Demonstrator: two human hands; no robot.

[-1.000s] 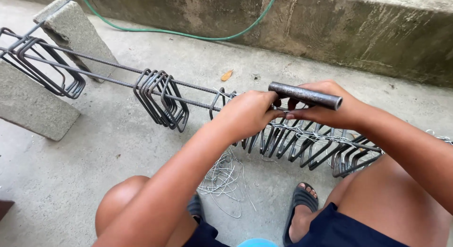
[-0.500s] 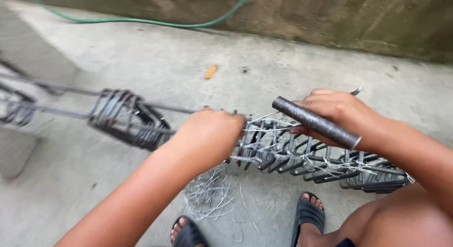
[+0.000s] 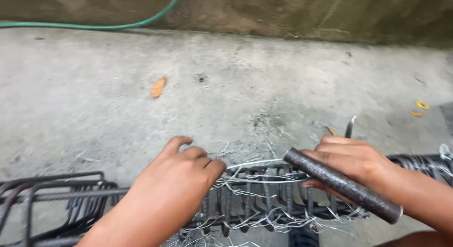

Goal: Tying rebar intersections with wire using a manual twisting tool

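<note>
There is one view only, from a camera worn on the person's head, so no second view shares the scene. It looks steeply down and forward over the person's own arms, which enter from the lower edge. The left hand (image 3: 181, 174) sits at lower centre and the right hand (image 3: 351, 164) at lower right, both close to the lens and large in the frame. Beyond them the concrete floor (image 3: 245, 81) fills the middle. The view faces a wall (image 3: 302, 15) that runs along the top edge, with a green hose (image 3: 113, 25) at the upper left.
</note>
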